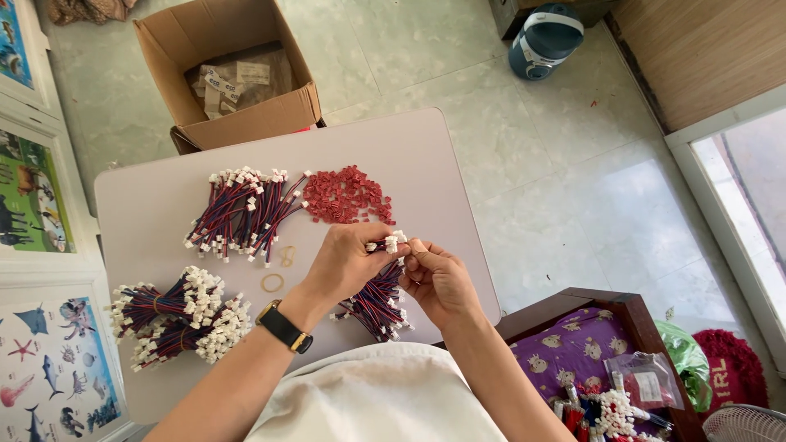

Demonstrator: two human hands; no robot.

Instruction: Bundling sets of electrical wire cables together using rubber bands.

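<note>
Holding a small bunch of red-and-blue wire leads [378, 296] above the near edge of the table [442, 155], the left hand [348, 262] is closed around the upper ends, just under their white plug connectors [390, 242]. The right hand [438, 282] is pinched shut at the fingertips on one connector or lead at the top of the bunch; which of the two cannot be told. The lower ends of the leads hang down between the wrists and fan out over the table's edge.

A firm grip close beneath the connectors seems wise, so the ends stay level while the right fingertips work on a single one, and the loose tails do not tangle.

On the pale grey table lie a spread bundle of the same leads [239, 211], a pile of small red plastic housings [345, 196] just beside it, two tied bundles [176, 315] at the near left, and two rubber bands [273, 282] between them. A black wristwatch [283, 327] sits on the left wrist.

Beyond the table an open cardboard box [233, 69] stands on the pale tiled floor, with a blue jug [544, 39] farther right. Animal posters [33, 196] line the left side. At lower right a wooden box [606, 327] holds purple cloth and more parts.
</note>
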